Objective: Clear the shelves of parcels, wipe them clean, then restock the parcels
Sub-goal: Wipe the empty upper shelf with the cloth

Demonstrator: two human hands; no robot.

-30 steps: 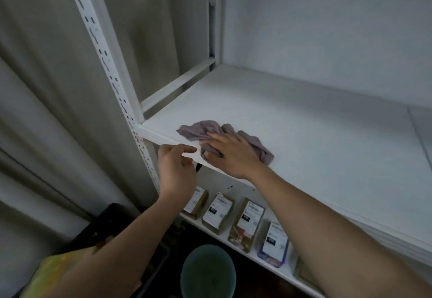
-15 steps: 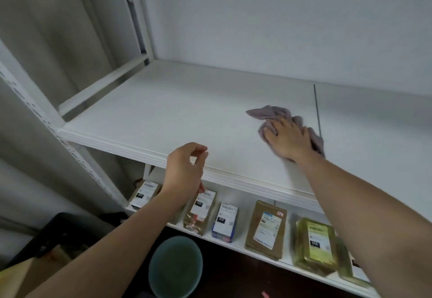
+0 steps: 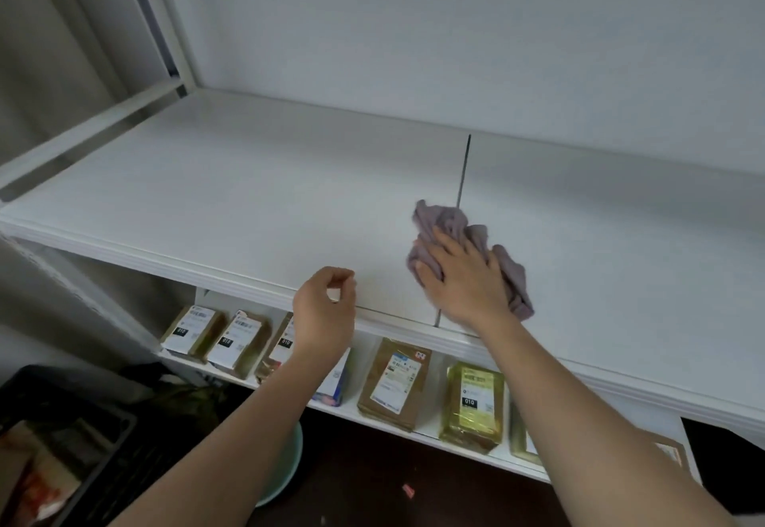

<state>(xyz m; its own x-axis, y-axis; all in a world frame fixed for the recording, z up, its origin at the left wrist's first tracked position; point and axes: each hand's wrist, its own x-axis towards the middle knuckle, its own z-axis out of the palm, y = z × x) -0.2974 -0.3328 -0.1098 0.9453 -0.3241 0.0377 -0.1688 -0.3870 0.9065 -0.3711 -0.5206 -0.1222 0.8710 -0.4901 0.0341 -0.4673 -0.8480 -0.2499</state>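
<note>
**Wiping the bare upper shelf near its seam**

We look down on a white upper shelf point(image 3: 248, 203), its top bare apart from the cloth point(image 3: 455, 224), with a dark seam point(image 3: 463, 170) running front to back between two boards. A white wall stands behind it, a white upright point(image 3: 165, 17) rises at the left rear corner, and a grey curtain point(image 3: 45, 50) hangs further left. On the lower shelf point(image 3: 385, 423) parcels point(image 3: 395, 383) stand in a row, brown and yellow-wrapped, each with a printed label. On the dark floor below we see a pale green basin point(image 3: 285, 472) and a black crate point(image 3: 103, 456) at the lower left.

Our right hand point(image 3: 459, 278) lies flat on the crumpled mauve cloth, fingers straight and spread, pressing it onto the shelf right at the seam. Our left hand point(image 3: 325, 311) hovers at the shelf's front edge, fingers loosely curled with thumb and forefinger nearly meeting, gripping nothing.

Against half a second ago, the cloth and right hand sit across the seam where before they lay just left of it, and the view has swung rightward, so more of the lower-shelf parcels show. The left hand keeps its place at the front edge.
</note>
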